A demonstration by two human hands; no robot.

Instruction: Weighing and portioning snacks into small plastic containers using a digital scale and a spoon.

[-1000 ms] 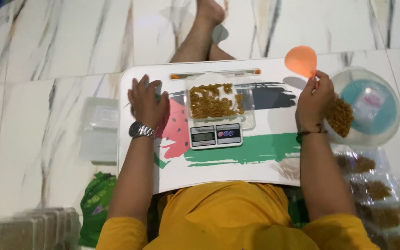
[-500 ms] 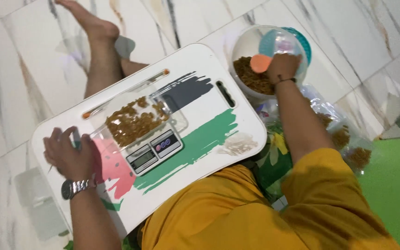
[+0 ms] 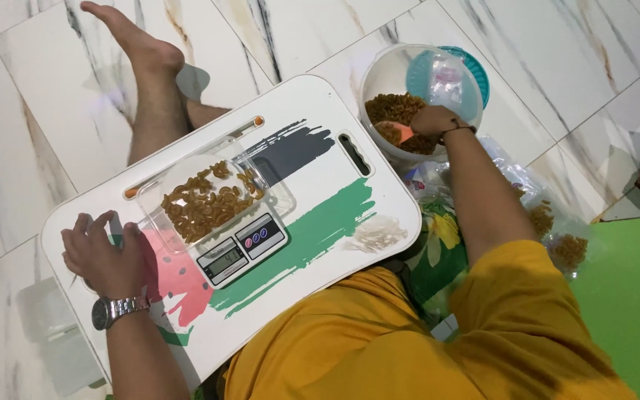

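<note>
Sitting on the white floor (image 3: 24,89), the person has a big white lap tray (image 3: 312,111) with black, green and pink paint marks resting over their legs. Beside the tray stands a round tub (image 3: 387,70) of brown snack bits. On the tray, a little scale (image 3: 240,248) carries a clear box (image 3: 209,196) of the same bits. The left hand (image 3: 101,255) lies flat and loose on the tray, holding nothing. The right hand (image 3: 432,122) grips an orange scoop (image 3: 401,132) inside the tub.

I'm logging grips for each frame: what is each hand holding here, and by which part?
The right hand holds an orange scoop by its handle end, inside the bowl. The left hand holds nothing; it rests on the lap tray.
</note>
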